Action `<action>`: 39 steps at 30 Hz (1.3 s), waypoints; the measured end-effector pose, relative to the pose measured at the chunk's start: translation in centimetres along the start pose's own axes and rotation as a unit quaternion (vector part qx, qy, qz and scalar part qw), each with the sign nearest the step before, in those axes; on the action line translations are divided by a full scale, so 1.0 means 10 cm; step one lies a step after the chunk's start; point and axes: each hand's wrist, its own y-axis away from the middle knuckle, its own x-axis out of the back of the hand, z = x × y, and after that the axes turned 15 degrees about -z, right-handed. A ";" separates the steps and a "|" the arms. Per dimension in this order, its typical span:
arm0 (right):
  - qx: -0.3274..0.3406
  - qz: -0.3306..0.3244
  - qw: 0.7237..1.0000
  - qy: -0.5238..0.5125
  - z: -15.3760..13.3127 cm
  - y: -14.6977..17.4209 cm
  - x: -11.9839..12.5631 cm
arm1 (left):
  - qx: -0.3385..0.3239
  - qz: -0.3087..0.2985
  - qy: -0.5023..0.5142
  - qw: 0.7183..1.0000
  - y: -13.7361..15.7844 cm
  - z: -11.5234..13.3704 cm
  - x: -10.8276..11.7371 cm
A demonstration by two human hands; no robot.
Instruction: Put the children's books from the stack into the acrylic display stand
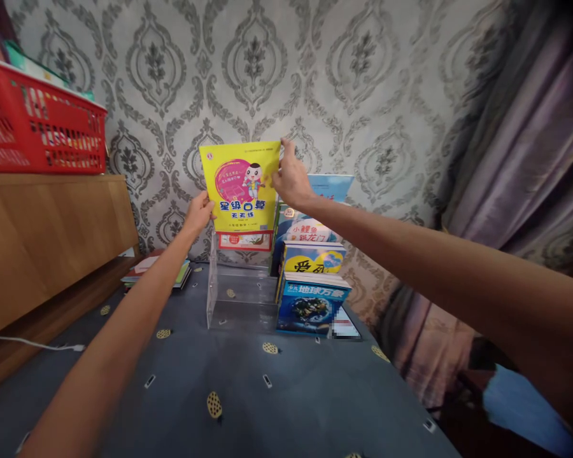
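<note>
Between my two hands is a yellow workbook [241, 187] with a cartoon child and a pink circle on its cover. My left hand [201, 213] grips its lower left edge, and my right hand [293, 173] holds its upper right edge. The workbook is upright over the back left of a clear tiered book rack [212, 286]. Just below it shows a red-bordered book [246, 241], mostly hidden. To the right, blue books [312, 308] with a globe stand at the front, yellow books [310, 257] behind them, and a carp storybook [310, 231] further back.
A stack of books [181, 277] lies left of the rack. At far left, a red basket [42, 117] sits on a wooden cabinet [52, 235]. A white cable [38, 344] crosses the dark patterned cloth [239, 369]. A curtain [496, 210] hangs at right.
</note>
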 end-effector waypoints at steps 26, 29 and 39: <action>-0.006 0.010 0.991 0.135 0.06 -0.08 0.10 | 0.049 -0.027 -0.022 0.998 -0.11 -0.13 0.00; 0.005 0.008 0.993 0.118 0.08 -0.11 0.08 | 0.059 -0.030 -0.020 0.998 -0.14 -0.16 0.00; -0.021 -0.028 0.983 0.183 0.08 -0.09 -0.01 | 0.078 -0.031 -0.038 0.996 -0.08 -0.33 -0.05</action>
